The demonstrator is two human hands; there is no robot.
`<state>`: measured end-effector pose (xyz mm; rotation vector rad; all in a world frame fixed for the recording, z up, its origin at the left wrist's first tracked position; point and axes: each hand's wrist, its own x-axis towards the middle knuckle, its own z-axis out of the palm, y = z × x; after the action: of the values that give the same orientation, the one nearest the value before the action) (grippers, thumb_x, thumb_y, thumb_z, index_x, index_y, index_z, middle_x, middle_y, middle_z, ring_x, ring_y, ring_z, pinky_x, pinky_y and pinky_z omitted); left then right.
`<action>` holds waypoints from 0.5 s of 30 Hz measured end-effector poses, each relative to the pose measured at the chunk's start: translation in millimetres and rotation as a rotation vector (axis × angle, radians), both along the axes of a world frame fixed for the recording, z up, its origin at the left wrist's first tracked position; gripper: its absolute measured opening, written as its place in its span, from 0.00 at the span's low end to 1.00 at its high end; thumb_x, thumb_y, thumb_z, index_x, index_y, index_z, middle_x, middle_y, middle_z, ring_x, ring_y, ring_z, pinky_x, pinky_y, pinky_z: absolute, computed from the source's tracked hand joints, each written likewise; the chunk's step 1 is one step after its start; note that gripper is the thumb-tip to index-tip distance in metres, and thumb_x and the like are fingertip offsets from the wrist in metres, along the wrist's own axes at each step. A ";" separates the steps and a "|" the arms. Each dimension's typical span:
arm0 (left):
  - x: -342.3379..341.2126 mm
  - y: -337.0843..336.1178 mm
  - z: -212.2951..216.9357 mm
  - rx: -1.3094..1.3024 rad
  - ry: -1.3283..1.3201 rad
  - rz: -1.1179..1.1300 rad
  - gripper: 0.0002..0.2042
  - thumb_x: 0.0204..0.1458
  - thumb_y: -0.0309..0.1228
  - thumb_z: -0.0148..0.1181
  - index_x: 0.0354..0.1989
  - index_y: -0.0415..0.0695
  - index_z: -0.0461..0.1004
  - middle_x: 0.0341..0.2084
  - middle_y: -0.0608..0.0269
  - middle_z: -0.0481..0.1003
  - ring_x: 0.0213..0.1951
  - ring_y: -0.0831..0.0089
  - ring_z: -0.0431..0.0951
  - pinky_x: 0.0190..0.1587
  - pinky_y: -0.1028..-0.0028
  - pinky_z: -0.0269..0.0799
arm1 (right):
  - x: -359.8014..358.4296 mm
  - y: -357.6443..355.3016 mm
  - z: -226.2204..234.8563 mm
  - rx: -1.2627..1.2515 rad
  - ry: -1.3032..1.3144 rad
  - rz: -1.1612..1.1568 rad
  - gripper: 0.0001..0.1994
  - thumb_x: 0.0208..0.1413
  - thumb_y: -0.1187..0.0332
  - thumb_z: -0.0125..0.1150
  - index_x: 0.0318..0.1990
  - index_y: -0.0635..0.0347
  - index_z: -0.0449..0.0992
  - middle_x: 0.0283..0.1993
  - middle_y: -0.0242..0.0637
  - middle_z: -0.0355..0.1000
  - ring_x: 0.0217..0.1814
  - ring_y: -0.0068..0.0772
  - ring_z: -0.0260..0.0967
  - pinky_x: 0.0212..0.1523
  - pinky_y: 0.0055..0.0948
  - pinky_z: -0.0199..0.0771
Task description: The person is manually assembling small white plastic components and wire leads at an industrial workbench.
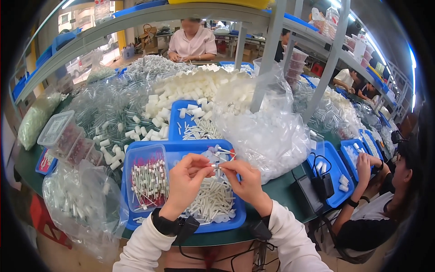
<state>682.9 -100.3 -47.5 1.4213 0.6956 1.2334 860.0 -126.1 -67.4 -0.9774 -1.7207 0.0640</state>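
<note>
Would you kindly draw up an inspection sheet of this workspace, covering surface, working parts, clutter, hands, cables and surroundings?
Surface: green tabletop, largely covered.
Job's things: blue tray holding short white tubes and a clear container of thin rods.
Clutter: clear plastic bag at the tray's right, stacked clear boxes to its left, white pieces heaped behind.
Hands: left hand and right hand pinch a small part over the tray; its details are too small to tell.
Cables: black cables beside a black box at the right; others near the lap.
Surroundings: metal frame overhead, a co-worker opposite, a second person at the right.
</note>
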 end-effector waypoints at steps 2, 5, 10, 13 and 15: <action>0.8 -0.2 0.5 -0.021 0.019 0.006 0.08 0.52 0.18 0.58 0.40 0.34 0.69 0.32 0.56 0.76 0.36 0.71 0.81 0.40 0.77 0.76 | -0.4 -1.8 0.3 -0.027 0.005 0.006 0.08 0.48 0.80 0.63 0.37 0.59 0.78 0.31 0.36 0.76 0.26 0.28 0.72 0.28 0.23 0.71; 2.0 3.1 -1.8 -0.016 0.039 0.034 0.07 0.52 0.18 0.57 0.39 0.34 0.69 0.31 0.56 0.77 0.35 0.71 0.80 0.39 0.78 0.76 | 0.1 2.6 -5.3 0.030 -0.006 -0.028 0.07 0.48 0.80 0.63 0.36 0.61 0.78 0.30 0.37 0.75 0.26 0.29 0.72 0.28 0.23 0.70; 5.3 7.0 2.4 0.105 -0.094 -0.005 0.06 0.52 0.17 0.57 0.38 0.35 0.70 0.32 0.56 0.77 0.36 0.72 0.80 0.40 0.77 0.76 | -1.3 2.3 6.0 0.046 0.020 -0.032 0.05 0.50 0.79 0.63 0.36 0.63 0.77 0.28 0.38 0.75 0.25 0.27 0.72 0.28 0.22 0.70; 3.3 3.5 0.3 0.084 -0.068 -0.001 0.06 0.51 0.17 0.58 0.37 0.35 0.70 0.33 0.57 0.78 0.37 0.72 0.80 0.41 0.77 0.75 | -1.2 0.9 5.2 0.042 0.041 -0.015 0.05 0.51 0.78 0.63 0.36 0.63 0.77 0.27 0.37 0.75 0.25 0.25 0.72 0.28 0.21 0.70; 3.7 3.5 -0.6 0.095 -0.064 0.004 0.06 0.51 0.17 0.58 0.37 0.35 0.70 0.33 0.57 0.78 0.37 0.72 0.80 0.41 0.77 0.75 | -0.9 0.8 3.6 0.035 0.048 -0.007 0.05 0.51 0.78 0.63 0.36 0.63 0.77 0.27 0.36 0.75 0.25 0.24 0.72 0.28 0.20 0.70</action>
<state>686.6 -96.8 -48.1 1.4521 0.6029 1.3238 859.1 -125.3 -63.9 -0.9490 -1.6694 0.0528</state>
